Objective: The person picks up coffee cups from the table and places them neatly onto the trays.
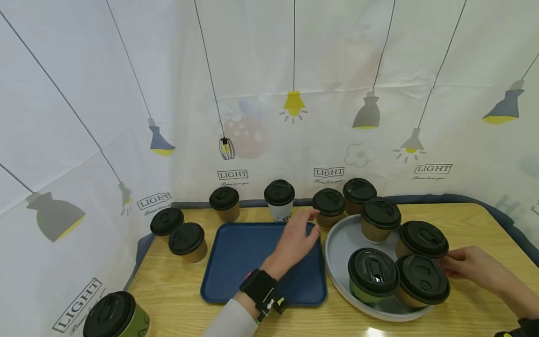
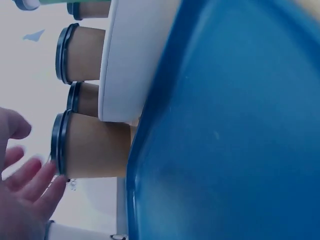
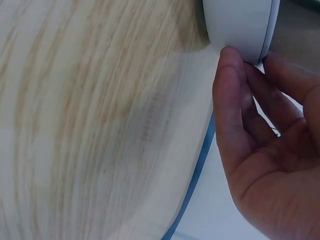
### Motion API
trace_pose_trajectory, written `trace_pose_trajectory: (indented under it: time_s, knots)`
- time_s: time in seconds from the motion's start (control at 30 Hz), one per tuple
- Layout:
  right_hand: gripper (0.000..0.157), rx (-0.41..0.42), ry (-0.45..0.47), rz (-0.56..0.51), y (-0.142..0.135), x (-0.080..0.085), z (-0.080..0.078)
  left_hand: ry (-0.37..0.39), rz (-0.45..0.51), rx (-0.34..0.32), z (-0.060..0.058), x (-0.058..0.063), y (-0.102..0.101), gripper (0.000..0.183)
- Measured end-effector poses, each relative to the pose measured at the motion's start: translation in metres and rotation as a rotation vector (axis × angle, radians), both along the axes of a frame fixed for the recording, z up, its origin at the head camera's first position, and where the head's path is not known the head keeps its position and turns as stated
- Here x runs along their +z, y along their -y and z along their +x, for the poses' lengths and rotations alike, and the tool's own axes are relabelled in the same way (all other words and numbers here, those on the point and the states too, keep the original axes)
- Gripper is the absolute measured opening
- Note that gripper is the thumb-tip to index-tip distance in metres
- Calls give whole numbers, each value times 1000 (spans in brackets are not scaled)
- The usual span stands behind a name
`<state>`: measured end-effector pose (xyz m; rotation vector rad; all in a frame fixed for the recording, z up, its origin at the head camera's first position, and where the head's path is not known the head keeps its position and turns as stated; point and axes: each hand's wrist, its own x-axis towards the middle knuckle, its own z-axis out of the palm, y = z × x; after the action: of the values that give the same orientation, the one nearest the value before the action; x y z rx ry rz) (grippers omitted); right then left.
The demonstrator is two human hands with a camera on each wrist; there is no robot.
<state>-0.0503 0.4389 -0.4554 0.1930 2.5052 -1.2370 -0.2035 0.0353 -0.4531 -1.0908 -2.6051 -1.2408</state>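
Observation:
My left hand [image 1: 295, 241] reaches over the blue tray [image 1: 252, 262], fingers loosely bent and holding nothing. Its fingertips are right by the black lid of a brown paper cup [image 1: 330, 220], which stands behind the tray. The left wrist view has this brown cup [image 2: 97, 147] just past the spread fingers [image 2: 47, 195]. At the right, my right hand [image 1: 473, 267] pinches the edge of a round light-grey tray [image 1: 341, 236]. Up close, fingertips and thumb meet at the rim of the round tray [image 3: 240, 27]. Several lidded cups stand on it, including a green cup [image 1: 372, 276] at the front.
Behind the blue tray stand a white cup [image 1: 280, 206] and a brown cup [image 1: 227, 210]. Two more brown cups [image 1: 195, 252] are at its left. A green cup [image 1: 136, 320] sits at the near left. Printed cloth [image 1: 269, 56] hangs behind the wooden table [image 1: 467, 215].

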Motion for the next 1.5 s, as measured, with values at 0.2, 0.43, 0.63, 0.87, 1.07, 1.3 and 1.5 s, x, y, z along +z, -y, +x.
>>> trace_pose_trajectory:
  time_s: [0.2,0.43,0.63,0.87,1.07,1.3,1.5]
  knots:
    - [45,41,-4,-16,1,-1,-4,83,147,143,-14,-3,-18,68]
    - [45,46,-14,-19,6,-3,-7,225,180,232,-35,-13,-33,112]
    - [42,38,-18,-8,11,-3,-11,231,196,229,-40,-22,-42,121]
    - [43,73,-36,-56,17,-1,-13,291,145,253,-45,-22,-46,119]
    - [43,78,-44,-55,20,-1,-15,339,115,244,-47,-24,-43,114]
    - [43,94,-43,-43,16,-1,-17,345,166,251,-43,-20,-41,105]
    - [43,89,-36,-17,13,-3,-18,318,259,238,-30,-2,-33,100]
